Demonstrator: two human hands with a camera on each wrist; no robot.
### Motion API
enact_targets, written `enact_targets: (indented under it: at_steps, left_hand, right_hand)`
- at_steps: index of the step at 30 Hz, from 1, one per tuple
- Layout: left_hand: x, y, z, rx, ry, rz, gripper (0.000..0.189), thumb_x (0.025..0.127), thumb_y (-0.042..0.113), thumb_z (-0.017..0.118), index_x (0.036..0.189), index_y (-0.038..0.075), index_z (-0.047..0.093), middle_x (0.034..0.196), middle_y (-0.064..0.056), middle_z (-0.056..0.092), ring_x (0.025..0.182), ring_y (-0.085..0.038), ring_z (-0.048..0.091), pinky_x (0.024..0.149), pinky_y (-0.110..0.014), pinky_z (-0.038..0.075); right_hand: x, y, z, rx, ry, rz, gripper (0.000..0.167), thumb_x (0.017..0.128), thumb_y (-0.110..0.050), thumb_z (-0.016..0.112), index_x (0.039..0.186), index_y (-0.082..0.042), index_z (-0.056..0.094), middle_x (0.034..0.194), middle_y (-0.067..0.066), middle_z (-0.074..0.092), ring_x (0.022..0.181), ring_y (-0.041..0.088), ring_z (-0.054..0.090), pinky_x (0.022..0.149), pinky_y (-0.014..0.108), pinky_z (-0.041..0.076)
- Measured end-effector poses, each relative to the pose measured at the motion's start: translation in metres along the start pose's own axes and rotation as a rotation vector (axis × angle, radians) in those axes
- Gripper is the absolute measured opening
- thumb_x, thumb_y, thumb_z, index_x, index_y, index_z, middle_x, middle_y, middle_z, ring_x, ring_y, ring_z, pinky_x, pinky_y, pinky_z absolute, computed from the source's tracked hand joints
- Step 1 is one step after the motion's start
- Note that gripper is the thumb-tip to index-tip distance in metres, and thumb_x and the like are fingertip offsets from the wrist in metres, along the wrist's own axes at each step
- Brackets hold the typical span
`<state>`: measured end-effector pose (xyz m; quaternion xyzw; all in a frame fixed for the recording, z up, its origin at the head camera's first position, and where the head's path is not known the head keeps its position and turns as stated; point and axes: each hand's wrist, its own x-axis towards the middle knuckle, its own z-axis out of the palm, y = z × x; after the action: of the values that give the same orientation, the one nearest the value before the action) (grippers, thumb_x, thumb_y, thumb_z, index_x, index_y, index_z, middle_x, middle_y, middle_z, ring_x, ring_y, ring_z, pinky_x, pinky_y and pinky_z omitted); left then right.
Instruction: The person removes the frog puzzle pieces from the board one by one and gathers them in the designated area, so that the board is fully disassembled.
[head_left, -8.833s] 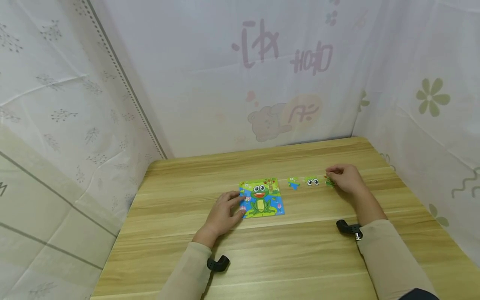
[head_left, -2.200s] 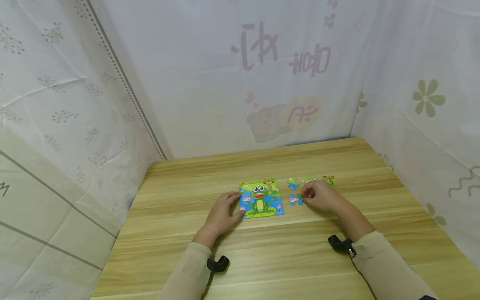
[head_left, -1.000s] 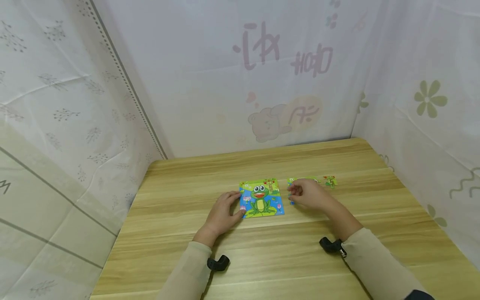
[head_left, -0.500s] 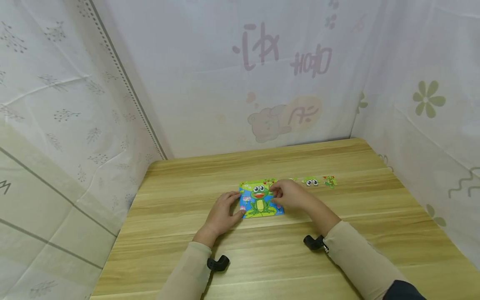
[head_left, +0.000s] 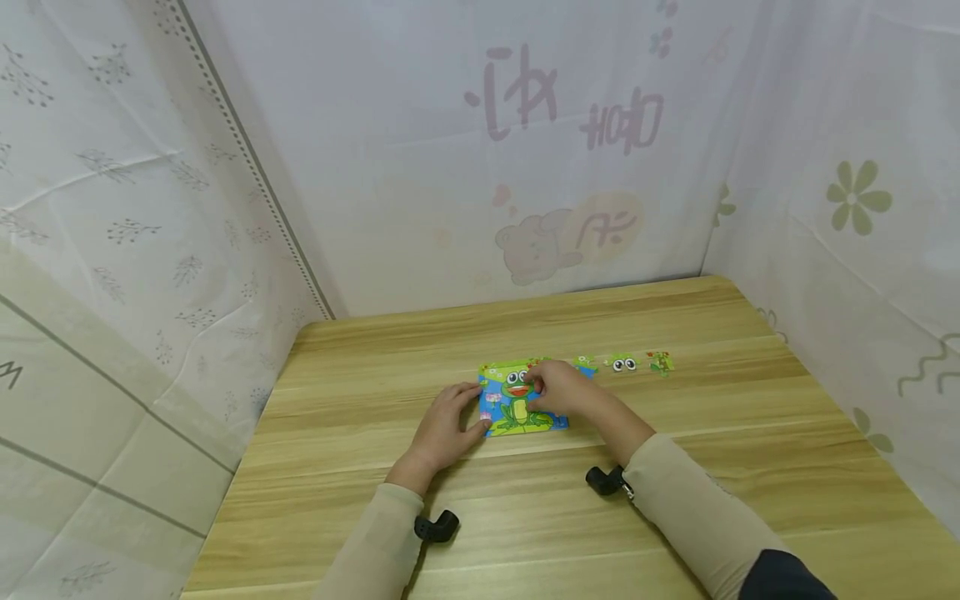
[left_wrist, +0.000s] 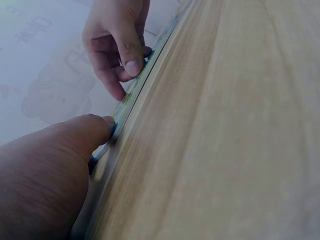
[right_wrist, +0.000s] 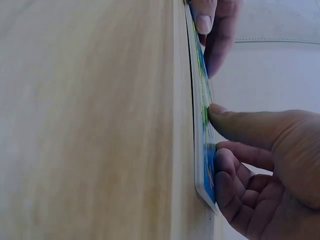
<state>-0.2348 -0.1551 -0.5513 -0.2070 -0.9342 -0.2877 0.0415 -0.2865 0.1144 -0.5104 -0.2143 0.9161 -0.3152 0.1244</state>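
A square frog puzzle (head_left: 522,411) lies flat on the table, its bright picture partly covered by my right hand (head_left: 566,390). That hand's thumb and index fingertips rest apart at the picture's surface near the frog's middle; its other fingers curl in, as the right wrist view shows. No lifted piece shows between them. My left hand (head_left: 442,427) lies at the puzzle's left edge, fingers extended along it and thumb at the lower left corner. Beyond the right hand lie a blue-green puzzle piece (head_left: 585,364), a frog-eyes piece (head_left: 623,363) and a tree piece (head_left: 662,362).
The wood-grain table (head_left: 360,367) reaches back to a hanging white printed cloth (head_left: 420,208). More printed cloth hangs along both sides. A black wrist-camera mount (head_left: 437,527) sits at the left sleeve, another mount (head_left: 606,481) at the right.
After setting a lotus piece below the row at the right, my right hand has moved left onto the frog puzzle, hiding that piece. The left hand stays at the puzzle's left edge.
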Motion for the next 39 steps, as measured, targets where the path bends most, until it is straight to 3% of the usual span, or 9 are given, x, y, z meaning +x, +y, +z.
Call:
enact_targets:
  at_steps: [11, 20, 30, 39]
  left_hand:
    - [-0.0001, -0.0006, -0.0012, -0.005, -0.001, -0.001, 0.062, 0.098, 0.039, 0.075, 0.149, 0.010, 0.058, 0.153, -0.001, 0.052, 0.146, -0.024, 0.043, 0.122, -0.042, 0.034]
    - [-0.0002, -0.0009, -0.0017, -0.009, -0.003, 0.003, 0.062, 0.097, 0.039, 0.075, 0.150, 0.010, 0.058, 0.154, -0.002, 0.052, 0.146, -0.024, 0.043, 0.122, -0.043, 0.033]
    - [-0.0004, -0.0004, -0.0009, -0.007, -0.007, -0.003, 0.063, 0.097, 0.039, 0.076, 0.150, 0.010, 0.058, 0.154, -0.002, 0.052, 0.145, -0.025, 0.043, 0.122, -0.043, 0.033]
    - [0.0006, -0.0018, 0.0003, -0.005, 0.007, 0.009, 0.062, 0.097, 0.038, 0.076, 0.149, 0.009, 0.058, 0.153, -0.002, 0.053, 0.145, -0.025, 0.044, 0.122, -0.043, 0.034]
  right_hand:
    - [0.0048, -0.0034, 0.0031, -0.006, 0.003, 0.072, 0.040, 0.086, -0.020, 0.090, 0.119, -0.012, 0.070, 0.085, 0.000, 0.059, 0.073, 0.017, 0.054, 0.074, 0.035, 0.049]
    - [0.0041, -0.0046, 0.0019, 0.012, 0.007, 0.074, 0.043, 0.085, -0.020, 0.090, 0.119, -0.014, 0.066, 0.091, -0.001, 0.061, 0.073, 0.017, 0.058, 0.067, 0.032, 0.052]
    - [0.0027, -0.0014, 0.0011, 0.115, 0.043, 0.070, 0.021, 0.095, -0.007, 0.077, 0.112, -0.012, 0.065, 0.090, 0.005, 0.061, 0.057, 0.016, 0.059, 0.048, 0.028, 0.053]
    - [0.0045, -0.0006, -0.0023, 0.099, 0.067, 0.067, 0.014, 0.096, -0.003, 0.073, 0.105, -0.011, 0.065, 0.086, 0.003, 0.062, 0.058, 0.015, 0.059, 0.058, 0.030, 0.054]
